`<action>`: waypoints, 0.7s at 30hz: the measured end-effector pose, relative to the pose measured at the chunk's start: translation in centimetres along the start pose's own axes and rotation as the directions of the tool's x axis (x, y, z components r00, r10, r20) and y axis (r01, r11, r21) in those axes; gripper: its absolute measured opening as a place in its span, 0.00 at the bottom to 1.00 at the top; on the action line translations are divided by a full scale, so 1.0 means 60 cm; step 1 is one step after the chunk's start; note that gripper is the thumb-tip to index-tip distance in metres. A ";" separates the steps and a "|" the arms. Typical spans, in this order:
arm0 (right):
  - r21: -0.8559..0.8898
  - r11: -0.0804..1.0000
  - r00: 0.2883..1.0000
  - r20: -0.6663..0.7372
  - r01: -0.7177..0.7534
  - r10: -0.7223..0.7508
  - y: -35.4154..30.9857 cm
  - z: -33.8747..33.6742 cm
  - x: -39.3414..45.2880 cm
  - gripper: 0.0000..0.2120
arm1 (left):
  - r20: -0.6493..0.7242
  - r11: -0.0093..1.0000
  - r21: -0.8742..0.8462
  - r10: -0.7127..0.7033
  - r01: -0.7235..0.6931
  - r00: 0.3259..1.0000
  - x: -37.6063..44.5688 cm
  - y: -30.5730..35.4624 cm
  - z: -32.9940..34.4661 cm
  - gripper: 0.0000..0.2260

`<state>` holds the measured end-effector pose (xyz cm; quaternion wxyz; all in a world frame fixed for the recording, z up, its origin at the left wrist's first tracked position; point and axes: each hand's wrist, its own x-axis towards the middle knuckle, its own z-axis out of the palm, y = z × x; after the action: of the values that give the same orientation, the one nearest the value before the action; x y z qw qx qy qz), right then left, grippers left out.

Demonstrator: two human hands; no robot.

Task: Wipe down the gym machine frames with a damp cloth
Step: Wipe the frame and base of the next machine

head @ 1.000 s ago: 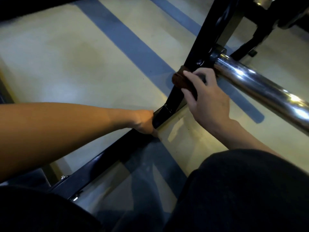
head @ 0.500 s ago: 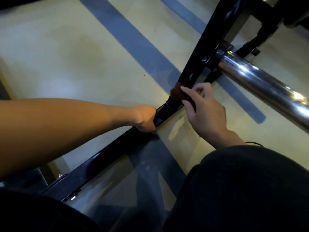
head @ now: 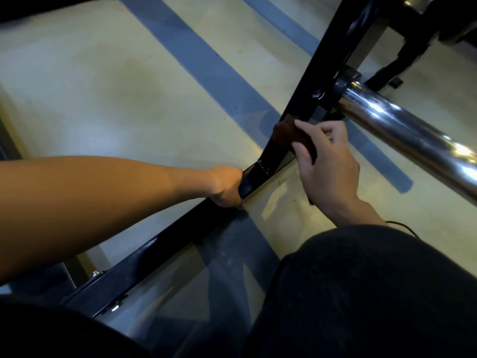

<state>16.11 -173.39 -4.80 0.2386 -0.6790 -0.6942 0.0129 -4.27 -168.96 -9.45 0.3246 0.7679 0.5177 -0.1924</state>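
Observation:
A black gym machine frame (head: 322, 81) slants from the upper right down to a floor beam (head: 160, 254) at the lower left. My right hand (head: 327, 166) holds a small brown cloth (head: 286, 133) wrapped round the slanted bar just below the chrome bar's collar. My left hand (head: 227, 186) grips the frame lower down, near the bend where the bar meets the floor beam. Its fingers curl behind the metal and are hidden.
A thick chrome bar (head: 413, 140) juts out to the right from the frame. The floor (head: 103, 86) is pale with blue stripes. My dark-clothed knees (head: 361, 293) fill the lower edge. More black frame parts (head: 402, 47) stand at the top right.
My right hand slid the cloth down the slanted bar, then back up a little. My left hand kept its grip at the bend.

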 end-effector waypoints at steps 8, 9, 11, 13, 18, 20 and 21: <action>0.054 0.996 0.993 0.095 -0.072 0.067 -0.001 0.002 -0.020 0.21 | -0.018 1.000 0.023 0.000 0.000 1.000 -0.003 -0.001 0.002 0.30; 0.081 0.993 0.996 0.035 -0.085 0.082 -0.002 -0.004 -0.013 0.20 | -0.013 1.000 0.024 0.002 -0.001 1.000 -0.002 -0.001 0.000 0.30; 0.096 0.992 0.995 -0.040 -0.083 0.087 -0.012 -0.006 0.008 0.20 | -0.003 1.000 0.017 0.003 -0.003 1.000 -0.002 0.000 -0.001 0.30; 0.083 0.995 0.998 -0.011 -0.056 0.057 -0.025 0.007 0.021 0.21 | -0.016 1.000 0.018 0.004 -0.004 1.000 -0.001 -0.001 0.000 0.32; 0.043 0.997 0.988 0.144 -0.065 0.058 -0.003 0.010 -0.022 0.21 | -0.024 0.999 0.039 0.009 -0.008 1.000 0.000 -0.003 0.002 0.30; 0.108 0.988 0.992 0.062 -0.113 0.106 0.002 -0.004 -0.017 0.20 | -0.016 0.999 0.034 0.009 -0.009 1.000 0.000 -0.003 0.001 0.29; 0.123 0.986 0.993 0.014 -0.116 0.115 -0.001 -0.006 -0.008 0.20 | -0.009 1.000 0.030 0.007 -0.007 1.000 0.000 -0.002 0.001 0.29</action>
<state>16.15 -173.98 -4.63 0.2765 -0.7020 -0.6523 0.0718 -4.39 -168.95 -9.53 0.3111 0.7754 0.5137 -0.1954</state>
